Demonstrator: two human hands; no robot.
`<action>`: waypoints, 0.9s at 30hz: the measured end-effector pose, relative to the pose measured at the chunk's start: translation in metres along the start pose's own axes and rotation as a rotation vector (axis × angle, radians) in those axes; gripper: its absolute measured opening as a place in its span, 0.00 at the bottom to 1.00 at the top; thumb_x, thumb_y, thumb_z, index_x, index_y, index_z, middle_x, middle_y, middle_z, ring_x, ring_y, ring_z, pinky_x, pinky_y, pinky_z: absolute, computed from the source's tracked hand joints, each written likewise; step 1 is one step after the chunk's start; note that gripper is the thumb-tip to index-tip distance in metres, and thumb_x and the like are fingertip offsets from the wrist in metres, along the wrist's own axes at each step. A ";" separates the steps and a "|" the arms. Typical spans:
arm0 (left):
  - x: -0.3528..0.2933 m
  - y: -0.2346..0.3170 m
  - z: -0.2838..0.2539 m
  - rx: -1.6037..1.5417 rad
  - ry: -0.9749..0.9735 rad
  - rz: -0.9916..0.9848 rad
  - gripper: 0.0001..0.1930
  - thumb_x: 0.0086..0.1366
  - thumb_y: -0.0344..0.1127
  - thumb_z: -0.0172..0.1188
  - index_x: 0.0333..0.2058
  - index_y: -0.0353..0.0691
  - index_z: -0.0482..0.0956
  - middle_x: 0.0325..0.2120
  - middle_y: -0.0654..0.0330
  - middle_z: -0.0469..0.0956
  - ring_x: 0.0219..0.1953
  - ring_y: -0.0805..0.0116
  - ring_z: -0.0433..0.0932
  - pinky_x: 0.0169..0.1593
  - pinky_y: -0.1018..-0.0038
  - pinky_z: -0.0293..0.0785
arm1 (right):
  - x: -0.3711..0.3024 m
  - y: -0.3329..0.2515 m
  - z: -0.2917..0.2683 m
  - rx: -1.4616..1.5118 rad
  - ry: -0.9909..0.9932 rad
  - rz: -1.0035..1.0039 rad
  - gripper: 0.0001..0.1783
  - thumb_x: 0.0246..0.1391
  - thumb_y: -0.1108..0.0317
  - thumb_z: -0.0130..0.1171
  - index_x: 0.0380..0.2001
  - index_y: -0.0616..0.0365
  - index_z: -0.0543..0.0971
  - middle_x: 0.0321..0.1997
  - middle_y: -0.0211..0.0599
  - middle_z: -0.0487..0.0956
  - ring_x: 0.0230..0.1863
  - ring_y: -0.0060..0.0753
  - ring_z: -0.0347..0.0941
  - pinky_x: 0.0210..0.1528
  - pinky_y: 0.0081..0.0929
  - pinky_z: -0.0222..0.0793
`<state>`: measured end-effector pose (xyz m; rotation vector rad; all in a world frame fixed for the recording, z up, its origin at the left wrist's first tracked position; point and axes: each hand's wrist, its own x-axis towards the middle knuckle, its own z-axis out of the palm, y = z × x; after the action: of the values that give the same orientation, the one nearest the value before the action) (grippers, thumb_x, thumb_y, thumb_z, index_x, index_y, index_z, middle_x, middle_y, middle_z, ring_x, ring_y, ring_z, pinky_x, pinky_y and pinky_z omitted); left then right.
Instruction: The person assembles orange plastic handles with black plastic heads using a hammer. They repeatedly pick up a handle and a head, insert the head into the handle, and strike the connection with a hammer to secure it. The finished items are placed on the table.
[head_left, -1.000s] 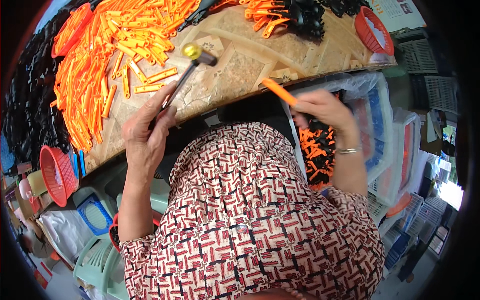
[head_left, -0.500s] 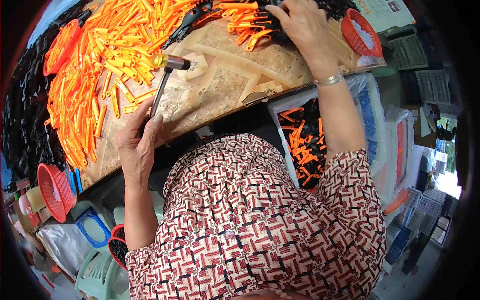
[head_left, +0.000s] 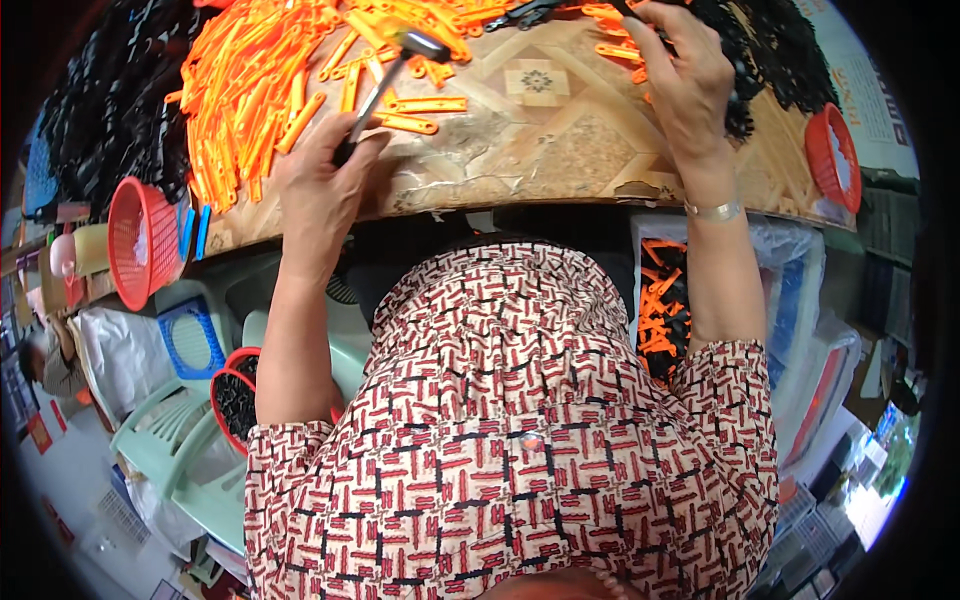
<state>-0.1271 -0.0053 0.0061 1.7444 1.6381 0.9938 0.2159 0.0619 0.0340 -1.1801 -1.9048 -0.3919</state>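
While the left hand (head_left: pixel 322 190) is wrapped around the dark handle of a hammer (head_left: pixel 379 95), the tool's long axis runs from that grip toward one o'clock, its head hanging over the near part of the orange heap (head_left: pixel 245 85). Two loose orange strips (head_left: pixel 430 104) lie on the table at the left hand's two o'clock, the upper one stretched along the three-to-nine line, the lower tipped slightly toward four; this hand is by far the nearer to them. Well apart, toward the top edge, the right hand (head_left: pixel 692 80) reaches up with bent fingers and thumb. More orange pieces (head_left: pixel 618 48) lie at its ten o'clock, and a black pile (head_left: pixel 785 50) at its two. A dark bit shows by the thumb, but I cannot tell whether it is gripped.

Farthest left, at ten o'clock of the whole view, slumps a tangled black mass (head_left: pixel 115 115) of thin pieces; below it tilts a red lattice basket (head_left: pixel 125 245). The orange strips look like smooth, slim moulded plastic with rounded ends. The hammer's shaft gleams like metal, its head dark and glossy. The tabletop (head_left: pixel 560 165) carries a wood-look inlay pattern, worn along the near edge. A metallic bracelet (head_left: pixel 713 211) circles the right wrist.
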 end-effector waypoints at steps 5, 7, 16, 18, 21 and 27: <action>0.023 0.012 0.006 0.351 -0.104 0.434 0.11 0.61 0.37 0.68 0.41 0.41 0.85 0.34 0.58 0.77 0.36 0.57 0.80 0.41 0.64 0.76 | -0.040 -0.062 -0.032 0.625 -0.356 0.633 0.07 0.61 0.71 0.62 0.39 0.63 0.81 0.23 0.33 0.81 0.23 0.18 0.76 0.26 0.21 0.70; 0.026 0.012 0.012 0.404 -0.174 0.430 0.12 0.61 0.37 0.69 0.41 0.41 0.85 0.35 0.59 0.77 0.38 0.57 0.80 0.42 0.65 0.75 | -0.063 -0.076 -0.046 0.859 -0.474 0.862 0.05 0.62 0.73 0.61 0.39 0.64 0.80 0.23 0.30 0.81 0.23 0.14 0.75 0.25 0.16 0.70; 0.026 0.035 0.022 0.264 -0.253 0.339 0.12 0.66 0.32 0.65 0.48 0.40 0.83 0.30 0.62 0.81 0.30 0.72 0.81 0.36 0.73 0.76 | -0.124 -0.112 -0.046 1.131 -0.570 1.311 0.11 0.63 0.73 0.59 0.45 0.71 0.80 0.27 0.36 0.82 0.26 0.21 0.79 0.30 0.18 0.75; 0.021 0.053 0.027 -0.116 -0.424 -0.004 0.13 0.67 0.32 0.65 0.48 0.34 0.82 0.29 0.63 0.82 0.28 0.79 0.78 0.32 0.79 0.75 | -0.127 -0.111 -0.040 1.168 -0.571 1.265 0.11 0.64 0.72 0.58 0.43 0.70 0.81 0.26 0.35 0.83 0.25 0.19 0.79 0.30 0.18 0.74; 0.011 0.069 0.041 -0.537 -0.539 -0.215 0.14 0.66 0.32 0.67 0.47 0.32 0.81 0.29 0.63 0.81 0.27 0.79 0.78 0.31 0.80 0.76 | -0.125 -0.115 -0.038 1.170 -0.622 1.282 0.10 0.65 0.71 0.57 0.40 0.68 0.82 0.25 0.35 0.83 0.23 0.19 0.78 0.28 0.17 0.72; 0.010 0.054 0.071 -0.684 -0.480 -0.250 0.13 0.66 0.30 0.67 0.46 0.33 0.79 0.33 0.62 0.82 0.32 0.77 0.82 0.39 0.80 0.84 | -0.124 -0.113 -0.034 1.251 -0.618 1.279 0.13 0.67 0.66 0.56 0.39 0.67 0.82 0.23 0.36 0.83 0.21 0.20 0.77 0.24 0.18 0.70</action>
<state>-0.0378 0.0052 0.0093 1.1580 1.0110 0.8022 0.1624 -0.0892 -0.0252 -1.2961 -0.9725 1.7116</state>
